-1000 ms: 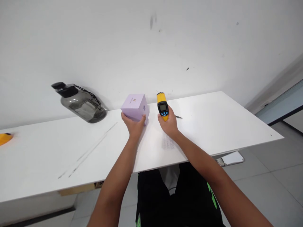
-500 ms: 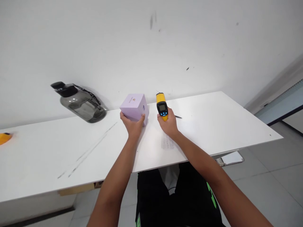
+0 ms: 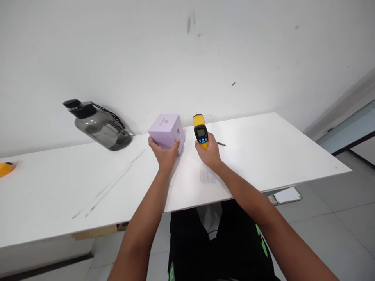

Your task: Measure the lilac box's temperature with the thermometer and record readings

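Observation:
My left hand (image 3: 165,154) grips the near side of a pale lilac box (image 3: 164,134), thumb on its right face and fingers round its left edge. The box has a small gold logo on top and appears slightly tilted; whether its base touches the table I cannot tell. In my right hand (image 3: 210,151) is a yellow and black infrared thermometer (image 3: 200,130), its small screen and blue buttons facing me. My fingers are wrapped round its handle. A dark pen (image 3: 222,144) lies just right of that hand, and a paper with writing (image 3: 208,175) lies below the wrist.
A grey transparent bottle (image 3: 102,128) with a black cap stands at the back left of the white table (image 3: 281,152). An orange-yellow object (image 3: 6,169) sits at the far left edge. The wall (image 3: 140,58) rises directly behind the table.

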A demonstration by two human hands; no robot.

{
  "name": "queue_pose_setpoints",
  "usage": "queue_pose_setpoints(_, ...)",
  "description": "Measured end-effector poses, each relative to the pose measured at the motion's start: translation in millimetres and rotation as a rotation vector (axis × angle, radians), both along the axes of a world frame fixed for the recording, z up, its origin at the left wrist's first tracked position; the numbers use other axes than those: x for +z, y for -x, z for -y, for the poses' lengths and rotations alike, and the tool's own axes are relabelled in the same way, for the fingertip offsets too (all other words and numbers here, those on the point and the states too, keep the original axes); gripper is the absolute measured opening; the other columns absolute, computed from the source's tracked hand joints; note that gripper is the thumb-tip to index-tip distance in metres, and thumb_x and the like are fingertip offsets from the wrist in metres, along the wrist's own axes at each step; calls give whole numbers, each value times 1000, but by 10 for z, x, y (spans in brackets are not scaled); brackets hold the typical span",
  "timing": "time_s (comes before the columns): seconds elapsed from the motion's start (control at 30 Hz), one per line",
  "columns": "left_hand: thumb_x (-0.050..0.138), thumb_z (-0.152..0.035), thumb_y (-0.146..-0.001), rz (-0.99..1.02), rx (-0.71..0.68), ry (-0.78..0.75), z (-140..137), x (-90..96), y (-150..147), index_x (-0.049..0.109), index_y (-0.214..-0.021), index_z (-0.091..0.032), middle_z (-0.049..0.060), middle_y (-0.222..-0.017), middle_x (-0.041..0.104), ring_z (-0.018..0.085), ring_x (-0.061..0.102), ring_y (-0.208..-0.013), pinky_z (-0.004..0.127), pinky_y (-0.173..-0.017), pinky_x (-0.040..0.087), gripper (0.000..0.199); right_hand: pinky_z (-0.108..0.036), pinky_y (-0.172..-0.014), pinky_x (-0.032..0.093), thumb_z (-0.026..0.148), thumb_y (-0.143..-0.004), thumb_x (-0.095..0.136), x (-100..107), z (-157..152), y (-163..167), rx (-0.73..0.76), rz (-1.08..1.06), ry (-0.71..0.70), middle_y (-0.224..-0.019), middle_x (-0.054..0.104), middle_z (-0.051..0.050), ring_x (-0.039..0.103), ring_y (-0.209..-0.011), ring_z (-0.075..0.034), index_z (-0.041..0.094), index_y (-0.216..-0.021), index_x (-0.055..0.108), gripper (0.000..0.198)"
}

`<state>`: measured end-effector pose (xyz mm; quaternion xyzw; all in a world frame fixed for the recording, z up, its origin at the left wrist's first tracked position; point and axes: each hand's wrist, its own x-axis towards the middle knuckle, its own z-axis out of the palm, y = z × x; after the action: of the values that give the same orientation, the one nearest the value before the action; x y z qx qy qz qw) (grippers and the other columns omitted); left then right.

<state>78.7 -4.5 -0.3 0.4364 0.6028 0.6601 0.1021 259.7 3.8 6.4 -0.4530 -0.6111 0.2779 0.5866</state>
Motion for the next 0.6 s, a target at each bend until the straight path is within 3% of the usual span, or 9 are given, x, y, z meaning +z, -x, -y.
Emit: queue_pose_setpoints(0.6,92,-34,-68,9,-18,-1,37,49,-1,27,-155,-22,20,-163,39,31,42,-154,43,-129,36,109,-46,-86,57,37,-81,68,10,11,-4,6,7,2,-104,66,-7,66,-96,-28,25,-116,63,37)
